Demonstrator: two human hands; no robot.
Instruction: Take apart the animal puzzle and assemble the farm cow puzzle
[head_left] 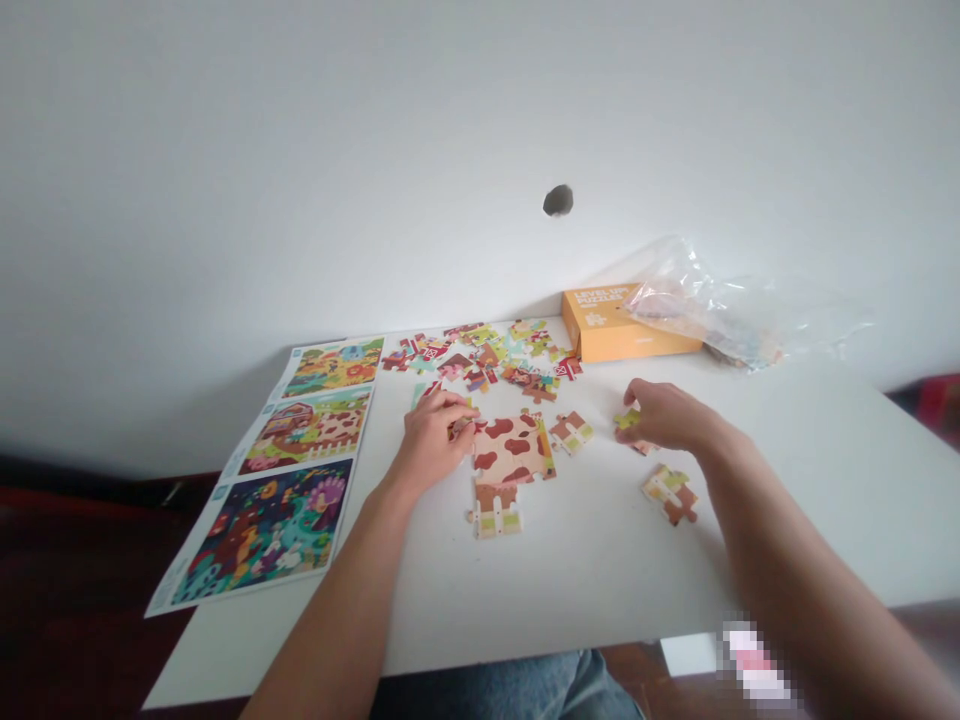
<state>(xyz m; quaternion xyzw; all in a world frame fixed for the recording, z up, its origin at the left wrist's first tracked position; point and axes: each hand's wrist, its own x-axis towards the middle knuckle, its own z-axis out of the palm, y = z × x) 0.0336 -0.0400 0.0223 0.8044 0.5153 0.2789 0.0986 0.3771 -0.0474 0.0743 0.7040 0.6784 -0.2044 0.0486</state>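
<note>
While the left hand (433, 442) pinches a puzzle piece (456, 427) beside the cow-spotted section (511, 450), the right hand (666, 416) closes on a green-yellow piece (627, 419) on the tabletop (592, 590); loose pieces (480, 358) lie beyond the hands, picture sheets (300, 470) left of them.
</note>
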